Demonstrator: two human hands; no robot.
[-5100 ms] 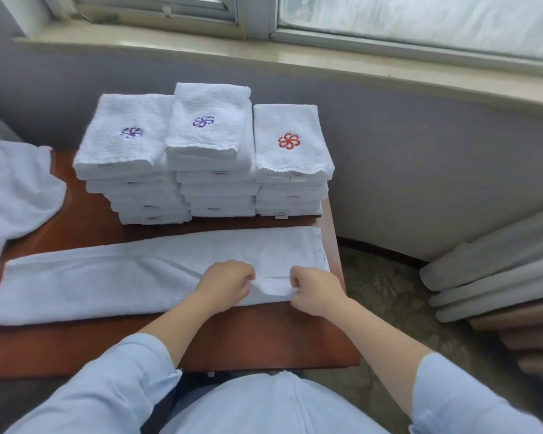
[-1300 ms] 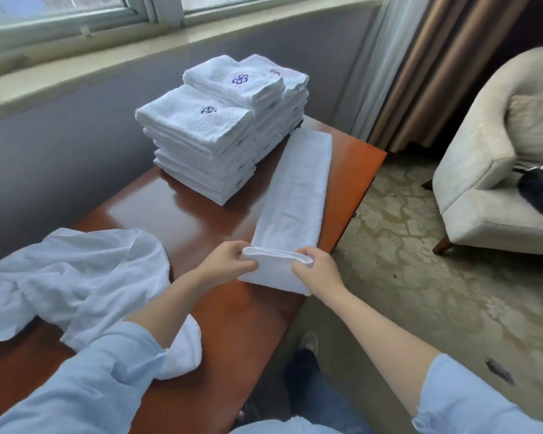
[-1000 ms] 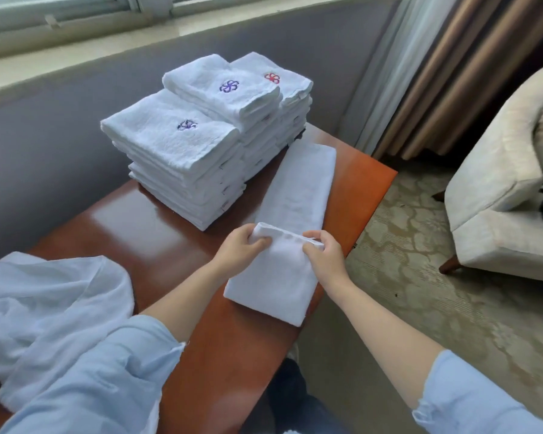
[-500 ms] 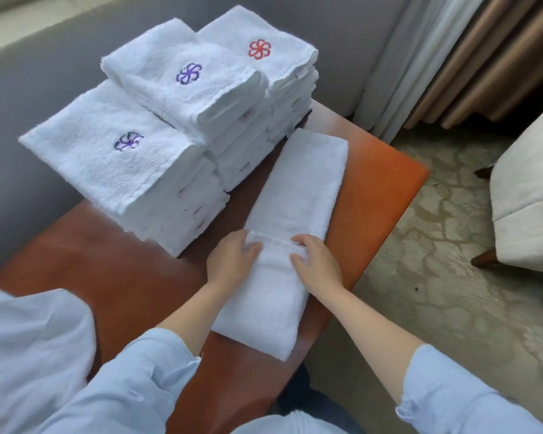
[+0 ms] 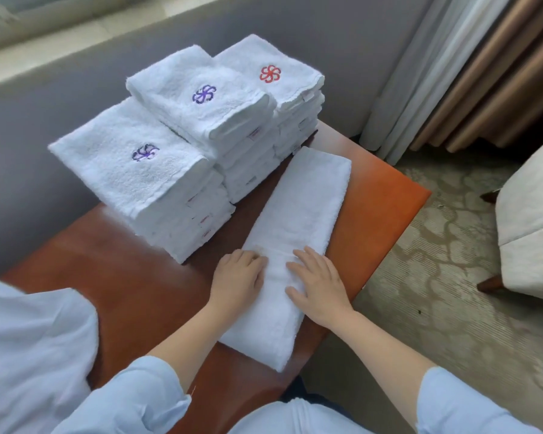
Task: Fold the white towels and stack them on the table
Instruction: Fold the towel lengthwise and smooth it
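A long white towel [image 5: 298, 211], folded into a narrow strip with its near end doubled over, lies along the right side of the brown table [image 5: 129, 277]. My left hand [image 5: 237, 278] and my right hand [image 5: 318, 283] press flat on the doubled part, fingers straight, side by side. Behind them stand three stacks of folded white towels: the left stack [image 5: 138, 170] and the middle stack [image 5: 201, 98] have purple flower logos, the right stack [image 5: 282, 76] a red one.
A heap of unfolded white cloth [image 5: 29, 349] lies at the table's near left. A grey wall and window sill run behind the stacks. Curtains [image 5: 470, 73] hang at the right, and a cream armchair [image 5: 533, 227] stands on patterned carpet.
I folded the towel's near end over onto the strip, laid it down, and both hands went from pinching the edge to pressing flat on it.
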